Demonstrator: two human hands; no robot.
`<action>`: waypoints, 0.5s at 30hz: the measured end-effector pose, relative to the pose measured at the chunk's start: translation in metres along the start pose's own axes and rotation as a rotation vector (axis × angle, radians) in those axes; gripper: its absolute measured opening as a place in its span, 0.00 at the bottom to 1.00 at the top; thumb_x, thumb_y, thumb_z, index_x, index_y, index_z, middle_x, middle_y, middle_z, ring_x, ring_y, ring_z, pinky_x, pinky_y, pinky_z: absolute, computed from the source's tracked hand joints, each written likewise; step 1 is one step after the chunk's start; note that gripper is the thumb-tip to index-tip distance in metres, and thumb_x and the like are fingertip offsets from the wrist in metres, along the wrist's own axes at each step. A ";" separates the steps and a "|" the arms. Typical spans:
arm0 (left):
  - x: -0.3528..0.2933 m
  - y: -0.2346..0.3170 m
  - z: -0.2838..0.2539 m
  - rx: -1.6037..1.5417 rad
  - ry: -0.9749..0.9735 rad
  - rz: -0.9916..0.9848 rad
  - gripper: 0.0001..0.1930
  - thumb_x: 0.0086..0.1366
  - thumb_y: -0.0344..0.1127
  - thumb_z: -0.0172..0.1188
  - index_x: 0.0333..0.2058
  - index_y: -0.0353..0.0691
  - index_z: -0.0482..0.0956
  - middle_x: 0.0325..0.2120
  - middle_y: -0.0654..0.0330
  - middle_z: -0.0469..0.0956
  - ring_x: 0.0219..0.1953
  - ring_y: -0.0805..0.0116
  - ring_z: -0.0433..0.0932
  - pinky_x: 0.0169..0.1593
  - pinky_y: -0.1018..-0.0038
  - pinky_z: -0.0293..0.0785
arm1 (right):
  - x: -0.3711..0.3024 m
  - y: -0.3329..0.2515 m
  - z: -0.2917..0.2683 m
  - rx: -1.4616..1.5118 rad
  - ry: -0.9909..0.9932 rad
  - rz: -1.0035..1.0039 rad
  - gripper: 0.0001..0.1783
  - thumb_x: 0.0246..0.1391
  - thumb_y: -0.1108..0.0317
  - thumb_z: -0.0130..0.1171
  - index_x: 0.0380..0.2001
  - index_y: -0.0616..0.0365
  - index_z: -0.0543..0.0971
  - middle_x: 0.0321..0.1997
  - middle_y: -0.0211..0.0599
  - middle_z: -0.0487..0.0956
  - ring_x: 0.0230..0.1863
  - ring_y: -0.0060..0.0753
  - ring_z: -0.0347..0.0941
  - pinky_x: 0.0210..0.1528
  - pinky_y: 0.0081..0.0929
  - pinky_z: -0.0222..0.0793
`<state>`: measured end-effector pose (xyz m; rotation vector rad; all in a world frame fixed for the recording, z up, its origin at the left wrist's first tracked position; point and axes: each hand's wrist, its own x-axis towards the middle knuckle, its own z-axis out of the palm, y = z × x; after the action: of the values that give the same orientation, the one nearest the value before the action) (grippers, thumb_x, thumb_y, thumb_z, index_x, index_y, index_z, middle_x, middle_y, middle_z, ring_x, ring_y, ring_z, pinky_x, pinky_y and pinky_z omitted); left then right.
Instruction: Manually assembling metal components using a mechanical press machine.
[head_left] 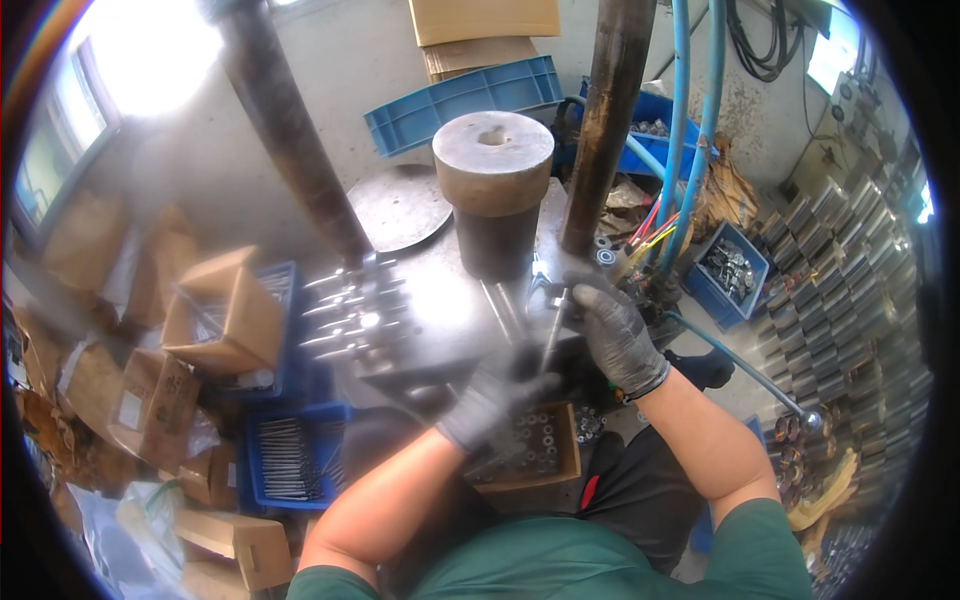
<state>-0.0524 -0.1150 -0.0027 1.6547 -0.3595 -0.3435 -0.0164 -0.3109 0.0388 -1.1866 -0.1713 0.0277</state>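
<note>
Closest in, there's an open cardboard box (571, 445) of small ring-shaped metal parts (540, 440) just below the hands. The slim metal rod (553, 335) is up between two gloved hands: the right hand (615, 330) looks to have its fingers pinched on the thicker top end, while the left hand (497, 398) is by the lower end, too blurred to tell if its fingers are closed. I'd guess the rod's pretty light, stiff and not fragile, maybe a bit slick in gloves, so grab it by that thicker end or mid-shank. Off left, a carton (155, 405) has a white label (130, 411), but I can't read it. Further out, more rods (350, 310) lie on the metal table (440, 300), then comes a chunky steel cylinder (493, 160), and a blue crate (470, 100) behind.
</note>
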 end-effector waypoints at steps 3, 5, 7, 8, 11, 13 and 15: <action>0.000 -0.003 -0.001 0.020 -0.018 0.036 0.20 0.70 0.36 0.67 0.55 0.33 0.78 0.41 0.60 0.83 0.44 0.71 0.80 0.51 0.70 0.79 | -0.005 -0.009 0.006 0.219 -0.032 0.339 0.15 0.70 0.60 0.55 0.46 0.60 0.81 0.36 0.29 0.82 0.41 0.21 0.78 0.49 0.22 0.75; 0.002 -0.011 0.000 0.081 -0.026 0.066 0.20 0.71 0.36 0.67 0.56 0.33 0.77 0.41 0.60 0.83 0.45 0.72 0.79 0.52 0.71 0.78 | -0.006 -0.004 -0.001 -0.078 -0.090 0.277 0.17 0.71 0.57 0.54 0.44 0.58 0.82 0.36 0.28 0.81 0.36 0.20 0.76 0.46 0.22 0.75; 0.003 -0.017 0.001 0.011 -0.052 0.077 0.20 0.71 0.35 0.66 0.58 0.32 0.77 0.44 0.60 0.82 0.48 0.73 0.78 0.55 0.72 0.76 | -0.006 -0.004 0.003 -0.031 -0.093 0.251 0.17 0.71 0.56 0.53 0.43 0.58 0.82 0.36 0.28 0.81 0.36 0.20 0.76 0.44 0.23 0.75; 0.002 -0.018 0.001 0.012 -0.050 0.077 0.20 0.71 0.35 0.66 0.58 0.32 0.77 0.44 0.60 0.82 0.48 0.73 0.78 0.55 0.72 0.76 | -0.006 -0.005 0.004 0.017 -0.094 0.225 0.17 0.72 0.56 0.53 0.42 0.58 0.83 0.36 0.28 0.81 0.35 0.20 0.76 0.43 0.23 0.75; 0.000 -0.016 0.002 0.025 -0.059 0.073 0.20 0.72 0.37 0.66 0.57 0.33 0.76 0.45 0.60 0.81 0.49 0.73 0.77 0.56 0.72 0.75 | -0.009 -0.011 0.005 -0.278 -0.064 0.167 0.19 0.73 0.53 0.52 0.41 0.58 0.83 0.36 0.29 0.81 0.36 0.20 0.76 0.42 0.23 0.75; 0.000 -0.017 0.003 0.029 -0.070 0.028 0.20 0.72 0.40 0.67 0.55 0.34 0.77 0.44 0.62 0.80 0.48 0.73 0.76 0.55 0.72 0.75 | -0.008 -0.006 -0.002 -0.281 -0.086 0.188 0.19 0.73 0.52 0.53 0.45 0.58 0.82 0.38 0.30 0.81 0.38 0.20 0.77 0.43 0.23 0.75; -0.002 -0.025 0.007 0.011 -0.059 0.053 0.20 0.72 0.41 0.67 0.54 0.34 0.77 0.43 0.62 0.79 0.47 0.73 0.76 0.54 0.71 0.75 | -0.010 -0.004 -0.004 -0.283 -0.111 0.209 0.20 0.72 0.51 0.53 0.48 0.57 0.80 0.40 0.31 0.81 0.40 0.21 0.77 0.43 0.23 0.76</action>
<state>-0.0566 -0.1180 -0.0280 1.6454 -0.4489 -0.3514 -0.0263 -0.3168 0.0399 -1.4825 -0.1515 0.2601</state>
